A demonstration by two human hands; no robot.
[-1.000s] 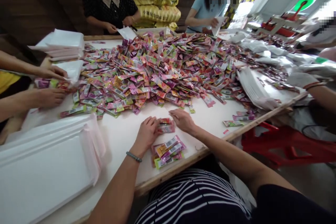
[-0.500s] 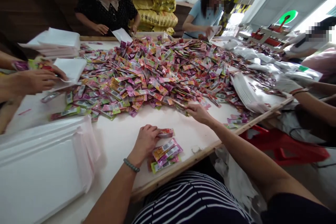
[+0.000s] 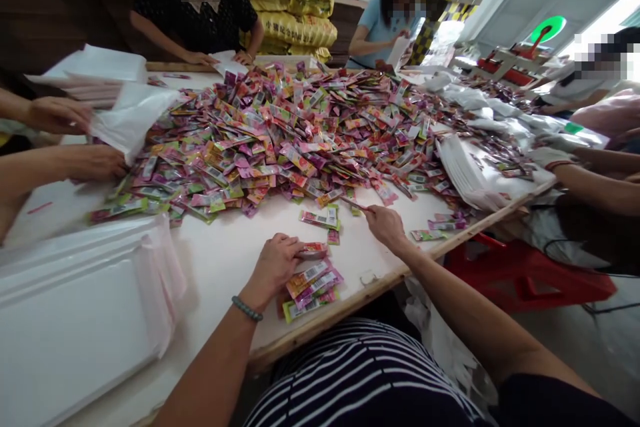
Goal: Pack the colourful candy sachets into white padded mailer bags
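Note:
Near the table's front edge, my left hand (image 3: pixel 277 261) is closed on a small red snack packet (image 3: pixel 313 249). Right below it, several orange, purple and green packets (image 3: pixel 315 285) lie overlapped on the white tabletop. My right hand (image 3: pixel 385 223) pinches a thin packet (image 3: pixel 353 203), seen edge-on, at the near side of the big pile of packets (image 3: pixel 290 133). Between my hands and the pile lies a loose green and pink packet (image 3: pixel 319 217), with another small one (image 3: pixel 333 236) partly under it.
A stack of white bags (image 3: pixel 75 320) lies at left, and another stack (image 3: pixel 463 170) at right. Co-workers' hands (image 3: pixel 83 163) handle a white bag (image 3: pixel 137 117) at far left. A wooden edge (image 3: pixel 350 307) borders the table; a red stool (image 3: pixel 525 280) stands beyond it.
My right hand has shifted slightly right and toward me. Loose packets now lie apart from the pile, in front of it. The co-worker at left has lifted a white bag.

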